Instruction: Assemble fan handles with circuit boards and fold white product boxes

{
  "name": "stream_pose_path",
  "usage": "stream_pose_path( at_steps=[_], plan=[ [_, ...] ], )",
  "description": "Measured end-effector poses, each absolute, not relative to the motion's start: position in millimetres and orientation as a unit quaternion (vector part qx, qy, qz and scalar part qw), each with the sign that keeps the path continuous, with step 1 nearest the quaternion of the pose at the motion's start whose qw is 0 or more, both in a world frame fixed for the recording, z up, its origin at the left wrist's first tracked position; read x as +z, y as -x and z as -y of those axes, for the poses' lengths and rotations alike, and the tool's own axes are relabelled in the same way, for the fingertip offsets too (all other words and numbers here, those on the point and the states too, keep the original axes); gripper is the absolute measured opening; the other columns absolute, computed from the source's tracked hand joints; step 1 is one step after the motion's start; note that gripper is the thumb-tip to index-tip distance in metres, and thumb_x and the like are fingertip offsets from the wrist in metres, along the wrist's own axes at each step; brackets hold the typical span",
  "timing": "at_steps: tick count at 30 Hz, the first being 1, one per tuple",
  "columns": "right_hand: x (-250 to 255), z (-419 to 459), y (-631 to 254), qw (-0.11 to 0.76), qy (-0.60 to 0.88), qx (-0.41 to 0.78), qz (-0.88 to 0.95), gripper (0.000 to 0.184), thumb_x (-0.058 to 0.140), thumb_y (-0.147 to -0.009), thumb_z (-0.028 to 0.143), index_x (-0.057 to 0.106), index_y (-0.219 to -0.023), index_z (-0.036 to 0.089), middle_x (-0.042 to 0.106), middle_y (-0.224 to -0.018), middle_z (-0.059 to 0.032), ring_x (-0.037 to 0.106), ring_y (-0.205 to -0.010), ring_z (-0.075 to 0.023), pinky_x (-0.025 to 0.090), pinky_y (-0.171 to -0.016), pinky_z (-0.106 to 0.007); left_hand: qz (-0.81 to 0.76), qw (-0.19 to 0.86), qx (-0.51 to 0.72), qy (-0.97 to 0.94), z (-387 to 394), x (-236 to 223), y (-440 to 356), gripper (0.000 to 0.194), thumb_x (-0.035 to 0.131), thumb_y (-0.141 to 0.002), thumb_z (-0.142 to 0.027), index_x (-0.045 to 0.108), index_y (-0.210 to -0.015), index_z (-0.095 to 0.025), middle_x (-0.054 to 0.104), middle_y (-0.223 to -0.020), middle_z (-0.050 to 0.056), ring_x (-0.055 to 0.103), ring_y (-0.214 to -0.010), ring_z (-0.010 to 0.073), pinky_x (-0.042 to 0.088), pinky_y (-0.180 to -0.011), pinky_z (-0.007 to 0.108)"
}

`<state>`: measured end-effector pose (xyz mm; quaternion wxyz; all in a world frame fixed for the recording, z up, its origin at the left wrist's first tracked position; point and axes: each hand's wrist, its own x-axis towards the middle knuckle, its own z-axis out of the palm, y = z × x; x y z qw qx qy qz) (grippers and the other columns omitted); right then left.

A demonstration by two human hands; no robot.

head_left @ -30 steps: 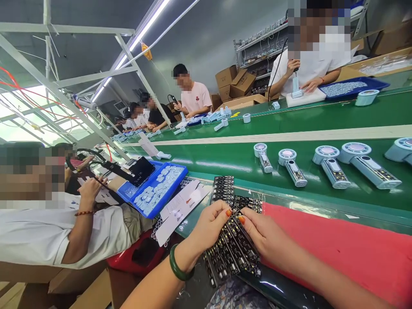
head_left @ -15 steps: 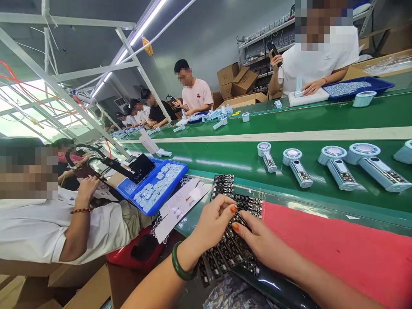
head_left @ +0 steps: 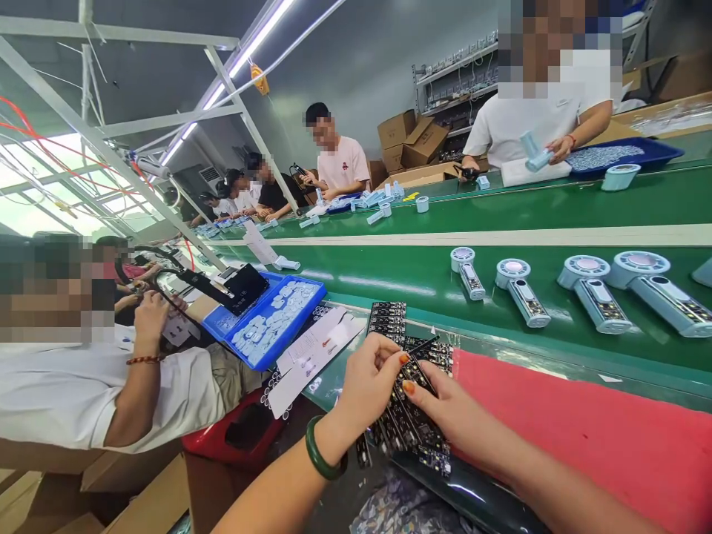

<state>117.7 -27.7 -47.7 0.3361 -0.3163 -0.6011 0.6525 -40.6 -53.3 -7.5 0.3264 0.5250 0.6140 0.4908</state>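
Observation:
My left hand (head_left: 367,386), with a green bangle at the wrist, is closed in a pinch on a thin black strip (head_left: 426,345) that sticks out past the fingertips. My right hand (head_left: 459,408) is closed on the edge of a black circuit board panel (head_left: 397,419), made of several narrow boards side by side with small pale parts. The panel hangs tilted below both hands, partly hidden by the fingers. Just beyond, more circuit boards (head_left: 388,320) lie in rows on the table. A small board piece (head_left: 437,460) rests on a glossy black surface under the panel.
A red mat (head_left: 578,423) covers the bench at right. Light blue housings (head_left: 526,300) with boards inside line the green conveyor (head_left: 389,259). At left are printed cards (head_left: 311,363), a blue tray (head_left: 317,297) of pale parts and a seated co-worker (head_left: 67,393). Other people sit across the belt.
The thin black strip now juts out beyond my left fingertips, where it was hardly visible before. The panel has tilted between my hands. Across the belt, a co-worker has lowered a tool and lifted a housing.

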Motion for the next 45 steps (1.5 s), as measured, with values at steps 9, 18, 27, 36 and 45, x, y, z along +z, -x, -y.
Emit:
stream_pose_path(
  at_steps=[9,18,27,36,45],
  plan=[
    [-43,25,-120,0.328,0.261,0.784,0.459,0.058,0.061,-0.08,0.076,0.057,-0.101,0.022,0.06,-0.079,0.0,0.053,-0.064,-0.0146,0.045,-0.058,-0.026,-0.579,0.446,0.492,-0.473,39,-14,37,0.029,0.069,-0.084,-0.043,0.057,-0.092,-0.019,0.056,-0.069,-0.005,0.047,-0.049,0.0071,0.036,-0.05,0.022],
    [-53,18,-111,0.356,0.314,0.782,0.402,0.05,0.08,-0.073,0.059,0.055,-0.089,0.019,0.057,-0.067,0.0038,0.049,-0.057,-0.0105,0.04,-0.052,-0.022,-0.649,0.275,0.316,-0.635,47,2,58,0.026,0.049,-0.097,-0.036,0.064,-0.11,-0.021,0.068,-0.099,0.005,0.062,-0.091,0.0191,0.046,-0.081,0.033],
    [-58,9,-118,0.373,0.299,0.747,0.462,0.054,0.069,-0.078,0.069,0.057,-0.085,0.017,0.058,-0.07,0.0002,0.053,-0.064,-0.0123,0.044,-0.061,-0.025,-0.599,0.418,0.364,-0.578,50,-41,66,0.024,0.06,-0.089,-0.042,0.062,-0.091,-0.018,0.061,-0.078,0.0,0.06,-0.071,0.0141,0.045,-0.068,0.027],
    [-60,-3,-146,0.342,0.389,0.61,0.6,0.046,0.066,-0.084,0.057,0.06,-0.11,0.019,0.065,-0.083,-0.0041,0.06,-0.072,-0.021,0.047,-0.064,-0.033,-0.647,0.27,0.454,-0.55,89,-54,45,0.021,0.056,-0.091,-0.04,0.063,-0.096,-0.02,0.063,-0.099,0.006,0.063,-0.091,0.0198,0.049,-0.078,0.03],
    [-86,15,-234,0.173,0.479,0.081,0.857,0.05,0.065,-0.088,0.044,0.056,-0.132,0.021,0.062,-0.127,-0.013,0.057,-0.115,-0.0362,0.048,-0.094,-0.055,-0.729,0.44,0.394,-0.347,201,-127,60,0.056,0.073,-0.067,-0.071,0.059,-0.085,-0.019,0.06,-0.067,0.0,0.057,-0.059,0.016,0.043,-0.055,0.026]
  ],
)
